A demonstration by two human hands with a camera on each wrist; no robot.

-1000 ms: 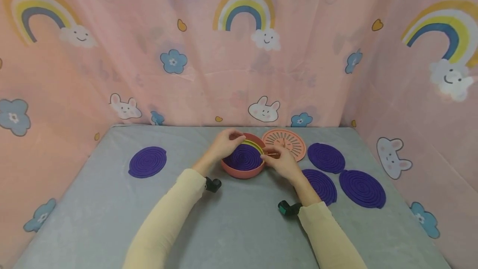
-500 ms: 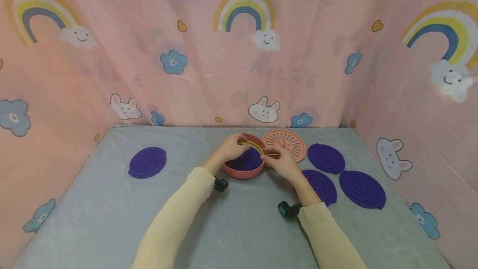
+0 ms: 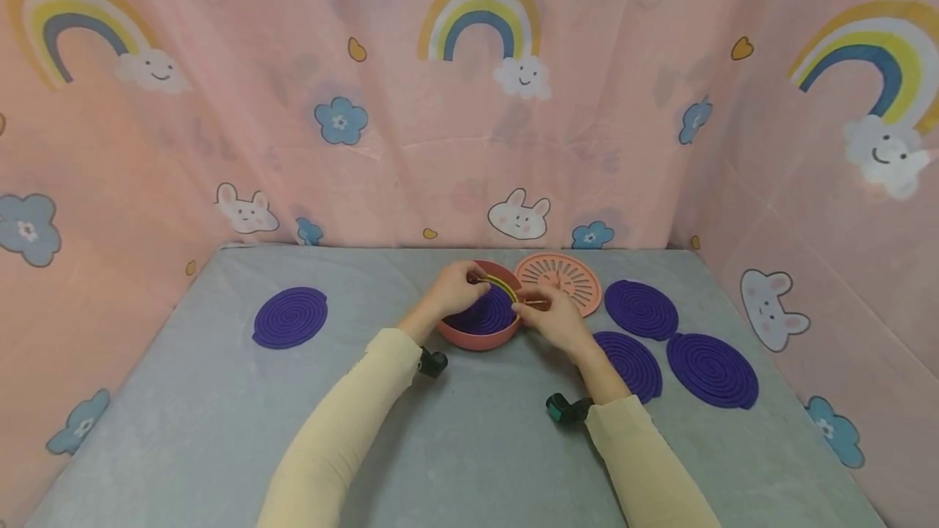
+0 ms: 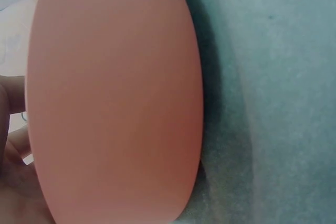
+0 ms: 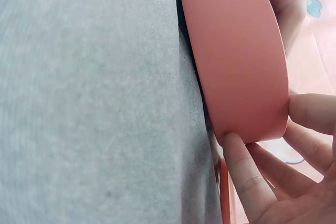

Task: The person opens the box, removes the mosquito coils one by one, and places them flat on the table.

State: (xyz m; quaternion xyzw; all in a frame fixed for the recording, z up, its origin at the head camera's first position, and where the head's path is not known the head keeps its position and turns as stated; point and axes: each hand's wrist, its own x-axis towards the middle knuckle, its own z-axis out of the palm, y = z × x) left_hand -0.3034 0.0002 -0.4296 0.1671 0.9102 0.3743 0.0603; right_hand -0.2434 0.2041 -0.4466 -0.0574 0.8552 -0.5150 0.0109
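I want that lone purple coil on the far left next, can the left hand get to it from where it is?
Probably yes. The left hand is at the bowl, and only bare table lies between it and the coil.

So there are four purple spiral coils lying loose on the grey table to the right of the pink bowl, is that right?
Not quite: three purple coils lie to the right of the pink bowl; a fourth coil lies far to its left, and another sits inside the bowl. The head view shows this.
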